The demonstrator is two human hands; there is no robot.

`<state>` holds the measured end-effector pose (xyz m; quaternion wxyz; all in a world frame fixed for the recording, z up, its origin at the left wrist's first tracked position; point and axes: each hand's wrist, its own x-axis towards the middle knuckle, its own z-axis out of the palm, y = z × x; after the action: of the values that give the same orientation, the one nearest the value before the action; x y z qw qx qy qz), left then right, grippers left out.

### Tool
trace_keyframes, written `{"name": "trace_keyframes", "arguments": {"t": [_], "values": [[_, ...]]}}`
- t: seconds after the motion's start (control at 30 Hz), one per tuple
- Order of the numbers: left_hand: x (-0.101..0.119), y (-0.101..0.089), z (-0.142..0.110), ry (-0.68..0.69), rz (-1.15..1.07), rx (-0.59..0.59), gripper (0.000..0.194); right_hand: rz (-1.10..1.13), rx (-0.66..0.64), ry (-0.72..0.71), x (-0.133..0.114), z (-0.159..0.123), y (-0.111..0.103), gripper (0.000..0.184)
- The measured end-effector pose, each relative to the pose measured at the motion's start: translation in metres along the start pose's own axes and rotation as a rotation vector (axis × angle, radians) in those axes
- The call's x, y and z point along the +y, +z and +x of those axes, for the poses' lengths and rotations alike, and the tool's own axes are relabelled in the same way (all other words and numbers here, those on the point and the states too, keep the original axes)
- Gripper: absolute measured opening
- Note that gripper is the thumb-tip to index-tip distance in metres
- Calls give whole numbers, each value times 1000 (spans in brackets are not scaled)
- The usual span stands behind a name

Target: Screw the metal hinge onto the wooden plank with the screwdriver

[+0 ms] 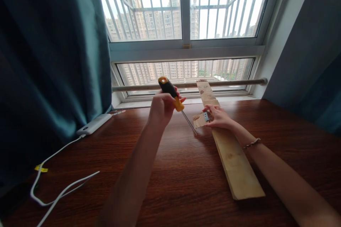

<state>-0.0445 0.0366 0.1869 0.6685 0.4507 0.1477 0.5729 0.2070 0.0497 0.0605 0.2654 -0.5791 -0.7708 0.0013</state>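
In my left hand (163, 108) is a screwdriver (167, 87) with a black and yellow handle, gripped with its shaft slanting down to the right. Its tip is just above or on the table, left of the long wooden board (234, 159). My right hand (220, 116) is closed around a small wooden piece (199, 120) that juts out to the left across the board. A silvery metal hinge (207, 116) with holes sits on this piece, between the thumb and fingers. The palm hides the piece's right end.
The board lies lengthwise on the dark reddish table (170, 184), its far end near the window rail (239, 82). A white power strip (94, 124) with a white cable (60, 197) lies at the left, beside the blue curtain (87, 42). A yellow tag (41, 168) is near the cable.
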Motion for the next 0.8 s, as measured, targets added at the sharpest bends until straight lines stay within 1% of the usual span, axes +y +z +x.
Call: {"name": "trace_keyframes", "arguments": {"t": [0.07,0.13,0.17,0.2,0.23,0.3,0.33,0.37,0.4,0.43,0.47,0.5,0.53,0.57,0.6,0.63,0.67,0.7,0.73,0.8], "values": [[-6,-16,-20,-202,-69,27,25,7,-8,9,2,0,1,79],[-21,-34,-43,-425,-103,106,23,17,-15,18,4,0,1,84],[-30,-44,-55,-513,-106,147,21,24,-18,17,4,1,0,87],[-38,-54,-67,-577,-111,177,20,32,-15,13,3,1,-2,89],[-46,-62,-79,-611,-110,207,19,41,4,9,0,1,-4,92],[-61,-76,-99,-640,-95,232,16,61,98,2,-14,0,-9,90],[-67,-81,-107,-636,-89,226,14,81,166,-1,-26,-2,-11,82],[-72,-85,-114,-627,-82,208,12,108,227,1,-42,-6,-12,67],[-77,-87,-119,-611,-78,190,11,145,262,-1,-60,-12,-12,47],[-81,-88,-123,-595,-76,173,10,192,248,2,-80,-20,-11,30],[-85,-88,-126,-583,-76,159,9,218,167,18,-101,-30,-10,38],[-88,-87,-128,-577,-79,153,9,235,18,11,-120,-42,-7,51],[-90,-86,-130,-578,-87,150,8,235,-81,4,-137,-54,-5,55],[-91,-85,-132,-586,-98,154,6,213,-120,1,-151,-67,-4,52],[-91,-84,-133,-602,-115,160,5,185,-131,-17,-162,-79,-3,47],[-91,-82,-135,-623,-136,168,6,167,-108,-53,-168,-90,-4,38],[-91,-79,-137,-645,-163,178,9,154,-75,-115,-172,-100,-6,28],[-90,-77,-140,-663,-195,193,12,142,-49,-194,-173,-109,-8,21],[-90,-73,-143,-674,-233,211,14,136,-35,-280,-172,-116,-11,25],[-90,-65,-153,-669,-317,234,18,133,-49,-426,-167,-129,-13,42]]}}
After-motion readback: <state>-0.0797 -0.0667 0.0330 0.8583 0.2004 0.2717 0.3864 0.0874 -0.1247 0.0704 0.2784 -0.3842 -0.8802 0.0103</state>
